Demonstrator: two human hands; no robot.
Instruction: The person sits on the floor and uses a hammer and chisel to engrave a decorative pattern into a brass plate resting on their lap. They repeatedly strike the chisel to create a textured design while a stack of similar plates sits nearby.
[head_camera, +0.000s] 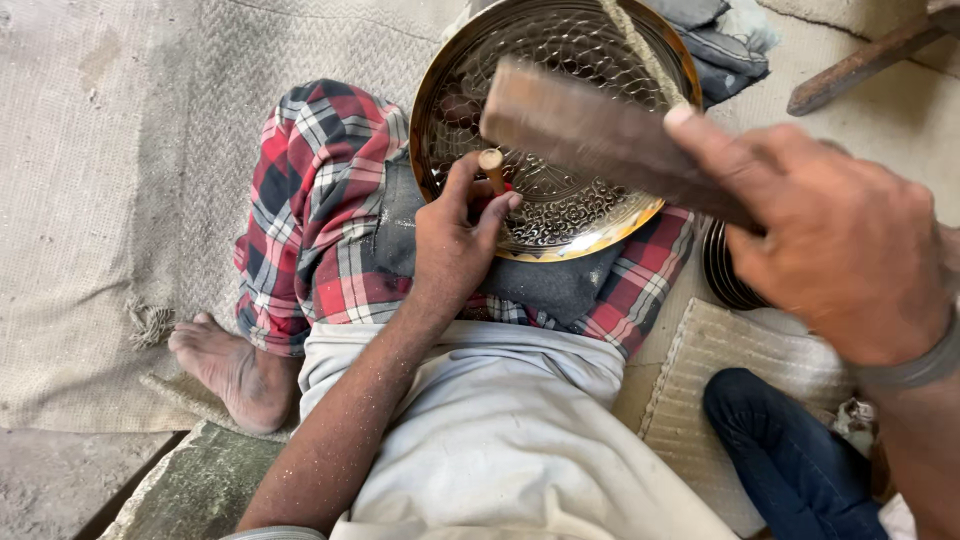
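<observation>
Punch (491, 168) upright – mallet (600, 135) slanted down-right

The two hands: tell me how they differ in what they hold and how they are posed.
The left hand pinches a thin wooden-topped punch upright against the patterned brass plate; the right hand grips a broad wooden mallet raised above it. The left hand rests low on the plate, sharp in view; the right hand is nearer the camera, its mallet blurred. Both are bare and closed around a tool.

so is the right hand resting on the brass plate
No, the right hand is raised above the plate, gripping a wooden mallet.
</observation>
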